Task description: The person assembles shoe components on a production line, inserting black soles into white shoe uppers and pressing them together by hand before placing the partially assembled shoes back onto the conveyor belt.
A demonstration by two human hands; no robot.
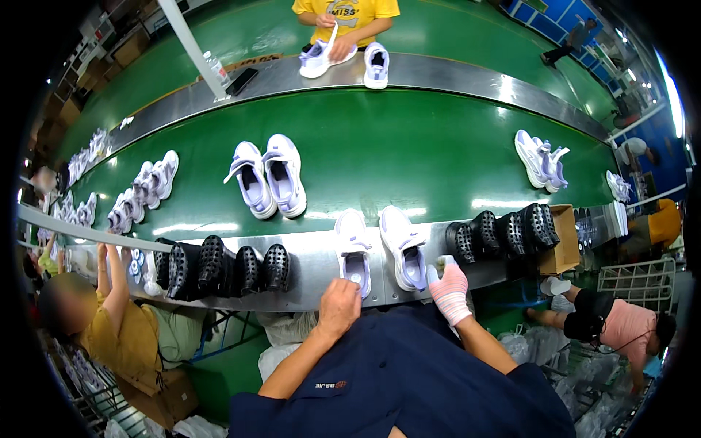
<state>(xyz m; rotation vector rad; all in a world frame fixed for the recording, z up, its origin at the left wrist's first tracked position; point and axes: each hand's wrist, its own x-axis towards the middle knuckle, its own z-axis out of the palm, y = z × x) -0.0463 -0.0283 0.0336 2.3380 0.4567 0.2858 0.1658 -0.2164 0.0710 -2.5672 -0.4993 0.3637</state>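
Note:
Two white-and-lilac sneakers stand side by side on the metal ledge in front of me, toes pointing away. My left hand, bare with curled fingers, is at the heel of the left sneaker; whatever its fingers hold is hidden. Beside the heel of the right sneaker is my right hand, in a pink-and-white striped glove. Its thumb and fingers are apart, and nothing shows between them. Both sneakers have their straps across the top and dark openings facing me.
Black studded shoe forms line the ledge at left, more black forms at right beside a cardboard box. On the green belt stand a sneaker pair and others. Across it, a person in yellow handles a sneaker.

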